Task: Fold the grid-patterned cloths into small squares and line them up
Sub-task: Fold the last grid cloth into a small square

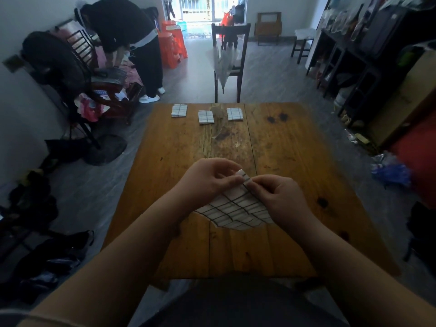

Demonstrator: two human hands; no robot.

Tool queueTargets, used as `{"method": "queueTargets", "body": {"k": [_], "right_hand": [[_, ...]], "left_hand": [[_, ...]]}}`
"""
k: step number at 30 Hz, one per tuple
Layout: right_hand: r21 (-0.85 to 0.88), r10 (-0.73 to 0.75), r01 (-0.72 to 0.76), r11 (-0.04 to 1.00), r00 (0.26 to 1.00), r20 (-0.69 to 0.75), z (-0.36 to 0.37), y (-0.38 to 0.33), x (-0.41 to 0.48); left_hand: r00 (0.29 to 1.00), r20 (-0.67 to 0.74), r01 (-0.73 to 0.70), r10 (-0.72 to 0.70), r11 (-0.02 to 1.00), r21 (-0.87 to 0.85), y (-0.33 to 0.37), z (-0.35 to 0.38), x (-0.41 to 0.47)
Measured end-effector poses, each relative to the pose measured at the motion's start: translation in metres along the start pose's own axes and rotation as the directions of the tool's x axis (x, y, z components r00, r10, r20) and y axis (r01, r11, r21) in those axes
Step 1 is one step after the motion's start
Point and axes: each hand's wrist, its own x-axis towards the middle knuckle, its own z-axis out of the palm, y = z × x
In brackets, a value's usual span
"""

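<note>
A white cloth with a dark grid (238, 210) hangs in a fan shape just above the wooden table (179, 147), near its front. My left hand (207, 179) and my right hand (277, 197) both pinch its top corner, close together. The cloth's lower edge rests on the table. Three folded grid cloths lie in a row near the far edge: one at the left (179, 110), one in the middle (206, 117), one at the right (234, 114).
A dark wooden chair (230, 57) with a folded umbrella stands beyond the table. A person in black (127, 36) bends over a cluttered bench at the far left. Clothes lie on the floor to the left; shelves stand to the right.
</note>
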Motion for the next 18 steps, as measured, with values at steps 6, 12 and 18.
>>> {"method": "queueTargets", "body": {"k": [6, 12, 18], "right_hand": [[-0.048, -0.038, 0.036, 0.998, 0.999, -0.03, -0.002, -0.002, 0.001], [-0.139, -0.086, 0.075, 0.987, 0.993, -0.075, -0.005, 0.009, -0.001], [-0.18, -0.058, 0.039, 0.983, 0.993, -0.099, -0.015, 0.036, -0.007]], "left_hand": [[0.99, -0.099, -0.089, 0.1, 0.99, 0.111, 0.01, 0.013, 0.008], [0.964, -0.235, -0.104, 0.12, 0.992, 0.077, 0.009, 0.011, 0.004], [0.939, -0.337, -0.062, 0.071, 0.997, 0.036, 0.002, -0.013, 0.0]]}}
